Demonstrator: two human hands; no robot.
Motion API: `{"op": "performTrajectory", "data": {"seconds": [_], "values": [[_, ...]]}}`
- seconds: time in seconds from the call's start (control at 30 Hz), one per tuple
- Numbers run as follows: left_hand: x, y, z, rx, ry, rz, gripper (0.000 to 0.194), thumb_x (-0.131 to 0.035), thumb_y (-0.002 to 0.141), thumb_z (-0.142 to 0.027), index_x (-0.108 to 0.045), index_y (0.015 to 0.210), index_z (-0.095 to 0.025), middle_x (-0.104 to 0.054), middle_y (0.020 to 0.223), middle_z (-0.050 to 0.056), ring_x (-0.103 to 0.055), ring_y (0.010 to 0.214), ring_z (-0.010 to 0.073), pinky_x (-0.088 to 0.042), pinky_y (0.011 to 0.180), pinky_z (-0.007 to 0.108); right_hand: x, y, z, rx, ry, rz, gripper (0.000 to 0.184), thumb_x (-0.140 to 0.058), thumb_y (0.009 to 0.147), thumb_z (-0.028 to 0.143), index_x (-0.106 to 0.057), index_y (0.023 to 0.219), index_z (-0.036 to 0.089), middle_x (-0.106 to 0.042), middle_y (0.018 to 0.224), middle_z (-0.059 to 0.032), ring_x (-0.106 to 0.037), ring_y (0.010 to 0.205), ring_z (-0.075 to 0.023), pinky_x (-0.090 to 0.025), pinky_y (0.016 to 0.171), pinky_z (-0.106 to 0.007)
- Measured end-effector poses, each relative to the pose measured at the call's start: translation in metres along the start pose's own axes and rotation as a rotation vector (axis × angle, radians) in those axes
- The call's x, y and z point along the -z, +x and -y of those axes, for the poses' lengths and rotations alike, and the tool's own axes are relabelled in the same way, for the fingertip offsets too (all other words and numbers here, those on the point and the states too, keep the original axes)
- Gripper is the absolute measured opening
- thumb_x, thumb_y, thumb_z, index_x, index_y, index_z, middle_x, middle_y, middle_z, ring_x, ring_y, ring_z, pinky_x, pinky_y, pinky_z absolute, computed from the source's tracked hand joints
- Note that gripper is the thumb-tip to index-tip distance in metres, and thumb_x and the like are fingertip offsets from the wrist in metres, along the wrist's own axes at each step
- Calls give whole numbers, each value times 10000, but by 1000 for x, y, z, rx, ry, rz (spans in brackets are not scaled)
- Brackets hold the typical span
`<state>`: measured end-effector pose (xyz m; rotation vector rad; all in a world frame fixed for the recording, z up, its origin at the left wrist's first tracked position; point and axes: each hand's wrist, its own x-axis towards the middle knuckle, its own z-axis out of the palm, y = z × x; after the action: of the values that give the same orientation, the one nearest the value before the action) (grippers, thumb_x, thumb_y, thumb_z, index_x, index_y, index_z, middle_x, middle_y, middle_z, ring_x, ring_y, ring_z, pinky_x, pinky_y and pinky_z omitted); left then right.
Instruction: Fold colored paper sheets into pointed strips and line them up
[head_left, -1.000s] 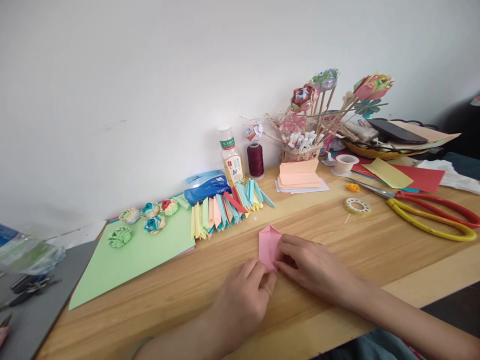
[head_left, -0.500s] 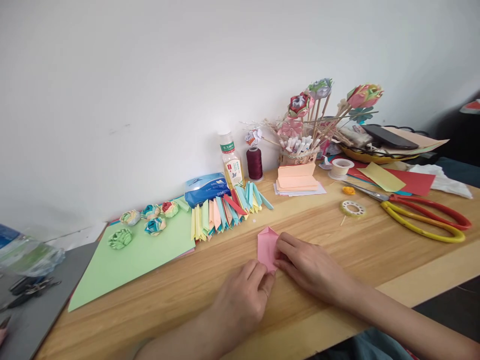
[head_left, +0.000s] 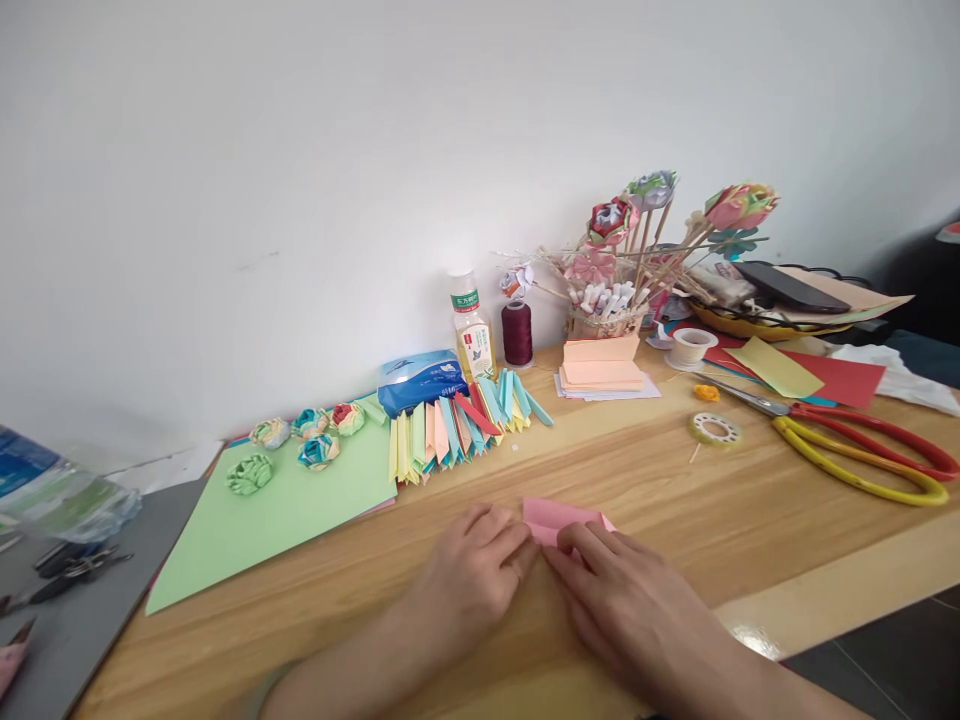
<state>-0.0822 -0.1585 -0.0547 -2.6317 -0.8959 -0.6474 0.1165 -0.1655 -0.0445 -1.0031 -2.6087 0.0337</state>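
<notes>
A piece of pink paper [head_left: 559, 514] with a folded, pointed end lies on the wooden table, its length running left to right. My left hand [head_left: 480, 565] pinches its left end, with a ring on one finger. Along the paper's near edge my right hand [head_left: 619, 580] presses with closed fingers, covering much of that side. Beyond the hands stands a row of folded paper strips [head_left: 442, 435] in several colours, in front of a blue tissue pack [head_left: 421, 380].
Paper flowers [head_left: 317, 452] sit on green sheets [head_left: 277, 530] at left. At right lie large scissors [head_left: 862, 450], a tape roll [head_left: 715, 430] and a white spool [head_left: 690, 348]. Along the wall stand a bottle [head_left: 472, 330], dark thread [head_left: 517, 333] and peach paper slips [head_left: 600, 370].
The pink paper has turned from pointing away to lying sideways, its pointed end now at right. My right hand has shifted to the near edge. The camera view has moved slightly.
</notes>
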Motion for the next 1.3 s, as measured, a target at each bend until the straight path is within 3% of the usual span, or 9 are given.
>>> {"op": "performTrajectory", "data": {"seconds": [0.13,0.2,0.3,0.4,0.5,0.63,1.0,1.3], "values": [[0,-3,1,-12,-19,-18,281,-348,977,-161,-623,1036,-156,-676,1040,2,-548,946,181,-428,854,329,15,19,-11,-84,80,43,207,-453,841,140,-630,748,194,-623,718,-31,-567,685,-185,-379,591,-286],[0,-3,6,-46,-33,-20,327,-302,987,-160,-620,1063,-168,-670,1087,-10,-536,1006,190,-410,897,340,21,32,-22,-258,117,76,176,-473,841,185,-649,848,189,-654,785,-42,-592,718,-192,-368,589,-281],[-1,-2,13,-86,-32,0,345,-285,991,-156,-618,1079,-165,-668,1107,-14,-528,1047,180,-365,966,350,20,45,-36,-454,201,202,163,-510,828,283,-642,816,189,-677,793,-44,-604,695,-194,-340,549,-265],[-1,0,19,-123,-1,19,324,-307,990,-159,-610,1104,-183,-660,1130,-36,-525,1076,188,-297,1030,390,13,48,-40,-493,306,266,167,-501,819,263,-640,755,196,-677,735,-30,-598,657,-178,-326,525,-249],[-1,2,26,-144,-2,21,310,-326,986,-157,-610,1104,-190,-664,1121,-52,-525,1100,202,-282,1040,414,9,46,-41,-485,367,244,169,-492,820,220,-657,791,195,-678,742,-30,-599,665,-172,-346,539,-244],[-2,4,33,-126,-43,3,290,-349,984,-170,-628,1061,-193,-684,1074,-64,-534,1109,206,-316,1023,417,5,40,-44,-373,350,168,172,-489,842,179,-661,849,178,-663,805,-46,-596,697,-169,-391,581,-250],[-2,7,32,-110,-23,34,282,-357,981,-175,-610,1107,-174,-671,1107,-10,-540,1132,224,-369,1008,466,-1,28,-52,134,78,40,200,-480,881,94,-646,973,157,-613,854,-67,-567,742,-178,-442,598,-273],[-3,9,36,-159,-129,192,343,-295,984,-141,-550,1212,-101,-578,1264,33,-350,1316,241,-355,1051,414,-2,25,-51,302,-84,18,239,-385,929,116,-624,923,131,-582,809,-71,-514,732,-196,-437,624,-310]]}}
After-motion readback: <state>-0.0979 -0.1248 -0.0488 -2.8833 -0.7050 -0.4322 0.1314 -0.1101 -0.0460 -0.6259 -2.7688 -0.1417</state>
